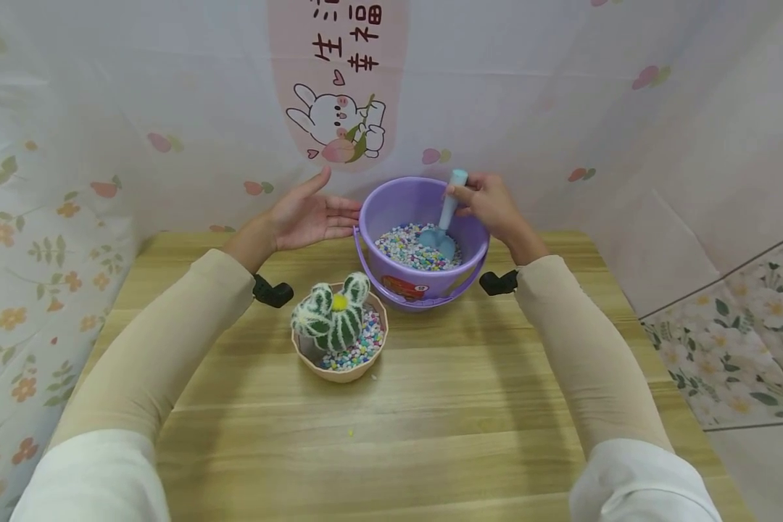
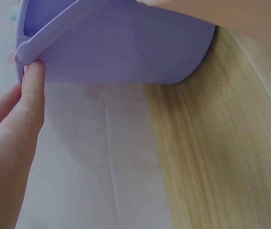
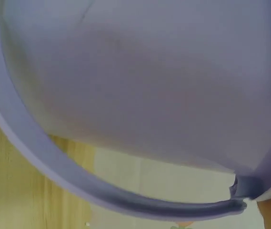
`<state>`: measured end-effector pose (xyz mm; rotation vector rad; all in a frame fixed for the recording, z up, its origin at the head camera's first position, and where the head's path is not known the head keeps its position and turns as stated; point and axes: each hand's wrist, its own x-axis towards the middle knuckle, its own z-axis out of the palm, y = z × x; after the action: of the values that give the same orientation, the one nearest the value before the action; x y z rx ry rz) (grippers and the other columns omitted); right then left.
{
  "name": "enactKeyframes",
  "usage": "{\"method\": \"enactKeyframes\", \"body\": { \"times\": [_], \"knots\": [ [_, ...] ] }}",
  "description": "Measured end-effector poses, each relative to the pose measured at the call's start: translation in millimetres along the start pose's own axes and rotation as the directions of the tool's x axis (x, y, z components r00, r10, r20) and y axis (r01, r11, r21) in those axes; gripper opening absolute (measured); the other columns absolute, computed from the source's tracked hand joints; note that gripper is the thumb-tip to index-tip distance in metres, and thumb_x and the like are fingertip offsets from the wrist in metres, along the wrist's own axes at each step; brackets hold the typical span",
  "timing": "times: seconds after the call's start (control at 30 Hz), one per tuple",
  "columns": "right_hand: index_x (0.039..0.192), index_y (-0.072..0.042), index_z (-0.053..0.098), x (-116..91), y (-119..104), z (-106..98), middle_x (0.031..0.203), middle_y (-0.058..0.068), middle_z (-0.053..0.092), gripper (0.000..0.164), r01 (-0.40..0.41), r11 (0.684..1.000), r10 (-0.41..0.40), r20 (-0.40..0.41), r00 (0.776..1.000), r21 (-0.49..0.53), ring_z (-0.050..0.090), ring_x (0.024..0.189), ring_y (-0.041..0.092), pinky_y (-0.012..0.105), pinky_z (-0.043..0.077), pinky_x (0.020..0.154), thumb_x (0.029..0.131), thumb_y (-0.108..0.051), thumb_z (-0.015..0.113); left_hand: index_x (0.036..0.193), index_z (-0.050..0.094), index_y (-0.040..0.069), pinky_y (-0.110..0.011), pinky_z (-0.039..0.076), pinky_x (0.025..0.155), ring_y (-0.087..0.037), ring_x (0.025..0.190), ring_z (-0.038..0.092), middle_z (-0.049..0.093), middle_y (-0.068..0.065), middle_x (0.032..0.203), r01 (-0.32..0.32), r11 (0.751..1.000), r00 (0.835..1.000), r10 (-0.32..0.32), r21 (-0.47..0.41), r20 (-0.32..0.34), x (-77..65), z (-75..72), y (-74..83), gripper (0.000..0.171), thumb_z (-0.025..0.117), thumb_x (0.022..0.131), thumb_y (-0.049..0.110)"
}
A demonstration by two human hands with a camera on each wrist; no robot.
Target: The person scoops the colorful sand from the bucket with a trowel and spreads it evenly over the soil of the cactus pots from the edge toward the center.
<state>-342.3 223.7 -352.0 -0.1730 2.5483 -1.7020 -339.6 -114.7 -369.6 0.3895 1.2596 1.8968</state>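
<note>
A purple bucket (image 1: 391, 281) stands at the back of the table, part filled with small multicoloured pebbles (image 1: 404, 250). My right hand (image 1: 492, 206) grips the pale blue handle of a toy shovel (image 1: 449, 214) at the bucket's right side, and its blade rests among the pebbles. With fingers straight, my left hand (image 1: 313, 217) touches the bucket's left side by the handle joint; its fingertips (image 2: 36, 71) show there in the left wrist view. In the right wrist view the bucket wall (image 3: 135, 86) fills most of the picture and hides the shovel.
Left of the bucket's front sits a peach pot (image 1: 341, 375) with a fuzzy green cactus (image 1: 341, 326) and pebbles inside. The bucket's handle (image 1: 424, 301) hangs down at the front. A patterned cloth (image 1: 496, 109) rises behind the wooden table (image 1: 417, 435), where a few stray pebbles lie.
</note>
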Motion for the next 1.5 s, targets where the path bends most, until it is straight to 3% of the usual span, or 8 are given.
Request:
{"method": "enactKeyframes", "body": {
  "times": [0.17, 0.37, 0.83, 1.13, 1.5],
  "knots": [
    [0.113, 0.009, 0.062, 1, -1, -2, 0.098, 0.008, 0.070, 0.031, 0.001, 1.000, -0.001, 0.010, 1.000, -0.003, 0.067, 0.085, 0.014, 0.030, 0.059, 0.077, 0.097, -0.018, 0.061, 0.150, 0.014, -0.011, -0.040, 0.023, 0.119, -0.038, 0.144, 0.022, 0.018, -0.029, 0.155, 0.002, 1.000, 1.000, -0.002, 0.006, -0.003, -0.1, 0.3, 0.9, 0.096, 0.030, 0.096, 0.066],
    [0.110, 0.009, 0.060, 2, -1, -7, 0.090, 0.003, 0.073, 0.028, -0.015, 0.996, 0.009, 0.059, 0.998, 0.093, 0.069, 0.083, 0.013, 0.027, 0.059, 0.073, 0.096, -0.015, 0.062, 0.150, 0.014, -0.011, -0.041, 0.023, 0.119, -0.039, 0.144, 0.023, 0.017, -0.029, 0.155, -0.005, 1.000, 1.000, 0.005, 0.010, 0.002, -0.6, 0.3, 1.3, 0.094, 0.028, 0.097, 0.065],
    [0.105, 0.009, 0.058, 4, -6, -10, 0.083, 0.007, 0.073, 0.022, -0.090, 0.967, 0.071, 0.090, 0.993, 0.236, 0.071, 0.073, 0.014, 0.025, 0.059, 0.062, 0.096, -0.011, 0.060, 0.150, 0.015, -0.012, -0.041, 0.023, 0.119, -0.039, 0.145, 0.022, 0.018, -0.029, 0.155, -0.011, 1.000, 1.000, 0.011, 0.002, 0.013, 0.3, -1.9, 2.0, 0.092, 0.027, 0.098, 0.063],
    [0.103, 0.011, 0.057, 4, -10, -8, 0.076, 0.008, 0.072, 0.021, -0.151, 0.952, 0.136, 0.075, 0.988, 0.265, 0.071, 0.067, 0.016, 0.026, 0.058, 0.058, 0.097, -0.010, 0.059, 0.150, 0.014, -0.011, -0.041, 0.022, 0.119, -0.038, 0.144, 0.023, 0.018, -0.029, 0.155, -0.006, 1.000, 1.000, 0.006, 0.007, 0.015, 0.5, -2.5, 0.8, 0.092, 0.027, 0.098, 0.063],
    [0.112, 0.013, 0.053, 6, -14, -5, 0.075, 0.008, 0.070, 0.029, -0.224, 0.953, 0.215, 0.067, 0.974, 0.203, 0.071, 0.066, 0.017, 0.026, 0.058, 0.057, 0.098, -0.012, 0.057, 0.150, 0.014, -0.011, -0.041, 0.023, 0.119, -0.038, 0.144, 0.023, 0.019, -0.029, 0.155, -0.006, 1.000, 1.000, 0.006, 0.012, 0.006, -1.0, -1.9, -0.3, 0.093, 0.028, 0.098, 0.064]
  ]
}}
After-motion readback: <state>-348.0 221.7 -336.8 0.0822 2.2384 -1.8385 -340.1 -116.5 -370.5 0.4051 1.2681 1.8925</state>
